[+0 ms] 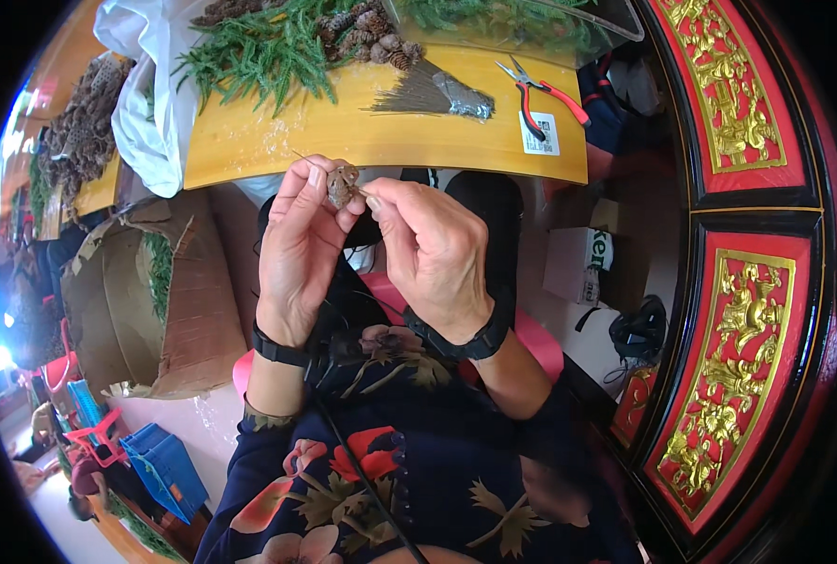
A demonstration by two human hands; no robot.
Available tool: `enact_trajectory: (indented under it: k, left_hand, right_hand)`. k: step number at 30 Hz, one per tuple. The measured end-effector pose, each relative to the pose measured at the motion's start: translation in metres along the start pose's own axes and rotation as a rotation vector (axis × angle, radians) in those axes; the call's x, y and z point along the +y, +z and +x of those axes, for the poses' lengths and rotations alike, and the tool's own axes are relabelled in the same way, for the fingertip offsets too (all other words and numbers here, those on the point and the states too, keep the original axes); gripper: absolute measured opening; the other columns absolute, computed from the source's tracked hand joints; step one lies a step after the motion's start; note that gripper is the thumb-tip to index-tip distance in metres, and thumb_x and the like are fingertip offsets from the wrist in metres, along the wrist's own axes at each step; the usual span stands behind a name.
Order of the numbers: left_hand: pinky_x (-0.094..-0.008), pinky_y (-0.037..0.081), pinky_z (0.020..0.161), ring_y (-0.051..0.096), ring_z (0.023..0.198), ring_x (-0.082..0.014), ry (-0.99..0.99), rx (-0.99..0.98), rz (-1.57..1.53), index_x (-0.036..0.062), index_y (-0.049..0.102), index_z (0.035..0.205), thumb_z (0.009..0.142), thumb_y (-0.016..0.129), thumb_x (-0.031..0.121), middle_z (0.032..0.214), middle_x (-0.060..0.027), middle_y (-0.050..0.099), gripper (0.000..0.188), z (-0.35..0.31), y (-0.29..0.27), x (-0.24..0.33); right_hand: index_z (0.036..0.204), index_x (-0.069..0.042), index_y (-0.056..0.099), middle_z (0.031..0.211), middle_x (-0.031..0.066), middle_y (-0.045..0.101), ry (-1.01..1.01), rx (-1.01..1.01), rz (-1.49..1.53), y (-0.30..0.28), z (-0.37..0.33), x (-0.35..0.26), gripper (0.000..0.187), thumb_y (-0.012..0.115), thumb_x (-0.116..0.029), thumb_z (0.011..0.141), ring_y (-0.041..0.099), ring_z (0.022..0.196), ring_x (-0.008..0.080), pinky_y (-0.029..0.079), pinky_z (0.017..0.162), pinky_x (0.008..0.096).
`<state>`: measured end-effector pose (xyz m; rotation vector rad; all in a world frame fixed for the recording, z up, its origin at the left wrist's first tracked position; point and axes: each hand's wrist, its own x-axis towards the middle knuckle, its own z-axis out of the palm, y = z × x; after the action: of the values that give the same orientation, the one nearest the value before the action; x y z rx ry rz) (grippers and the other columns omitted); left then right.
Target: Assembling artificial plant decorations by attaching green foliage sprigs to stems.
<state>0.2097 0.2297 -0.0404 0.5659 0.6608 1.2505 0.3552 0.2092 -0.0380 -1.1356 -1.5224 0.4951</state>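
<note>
My left hand (294,246) pinches a small brown pine cone (342,186) between thumb and fingers, in front of the table's near edge. A thin brown wire or stem (304,158) sticks out past the left fingertips. From the other side, my right hand (437,249) is closed, with thumb and forefinger pinching a thin wire end at the cone's right side. Farther back on the yellow table (268,150) lie a bundle of thin brown wires (414,94), partly in clear wrap, and red-handled pliers (543,92) over a white label.
Green pine sprigs (259,56) and heaped pine cones (371,38) lie at the table's back, beside a clear tub (616,26). A white plastic bag (150,113) hangs at the left. Below stand a cardboard box (197,310) and blue crate (160,461). Carved red-gold panels (734,348) line the right.
</note>
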Motion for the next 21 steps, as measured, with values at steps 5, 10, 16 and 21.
enact_trajectory:
  k: [5, 10, 16, 21]
  left_hand:
    - [-0.0288, 0.05, 0.08, 0.058, 0.09, -0.015, -0.07, -0.083, -0.072, 0.0055, 0.055, 0.105, 0.098, 0.052, 0.016, 0.107, -0.0075, 0.059, 0.013, -0.001, -0.008, 0.0]
    - [-0.0292, 0.05, 0.081, 0.058, 0.09, -0.0149, -0.046, -0.051, -0.052, 0.0055, 0.056, 0.104, 0.097, 0.054, 0.016, 0.107, -0.0073, 0.058, 0.013, -0.001, -0.01, -0.005]
    - [-0.0286, 0.05, 0.081, 0.058, 0.088, -0.0139, 0.013, 0.029, -0.001, 0.0047, 0.057, 0.103, 0.097, 0.054, 0.014, 0.104, -0.0064, 0.059, 0.012, 0.0, -0.009, -0.013]
    - [-0.0278, 0.049, 0.079, 0.058, 0.086, -0.0129, 0.112, 0.095, 0.076, 0.0042, 0.058, 0.103, 0.098, 0.053, 0.013, 0.101, -0.0049, 0.061, 0.011, -0.001, -0.007, -0.02]
  right_hand:
    - [0.096, 0.001, 0.065, 0.078, 0.0138, 0.066, 0.082, -0.077, 0.109, -0.004, 0.001, 0.005, 0.011, 0.06, 0.004, 0.086, 0.067, 0.07, 0.0213, 0.051, 0.061, 0.0279]
    - [0.097, 0.001, 0.066, 0.08, 0.0131, 0.067, 0.172, -0.149, 0.205, -0.005, -0.002, 0.006, 0.013, 0.06, 0.004, 0.085, 0.067, 0.071, 0.0194, 0.051, 0.061, 0.0264]
    - [0.095, 0.0, 0.067, 0.077, 0.0123, 0.065, 0.097, -0.083, 0.061, 0.001, -0.006, 0.011, 0.013, 0.062, 0.004, 0.084, 0.065, 0.066, 0.0224, 0.049, 0.058, 0.028]
    - [0.093, 0.0, 0.067, 0.075, 0.0123, 0.063, 0.086, -0.045, 0.048, 0.008, -0.012, 0.013, 0.013, 0.063, 0.005, 0.082, 0.064, 0.064, 0.024, 0.048, 0.056, 0.0293]
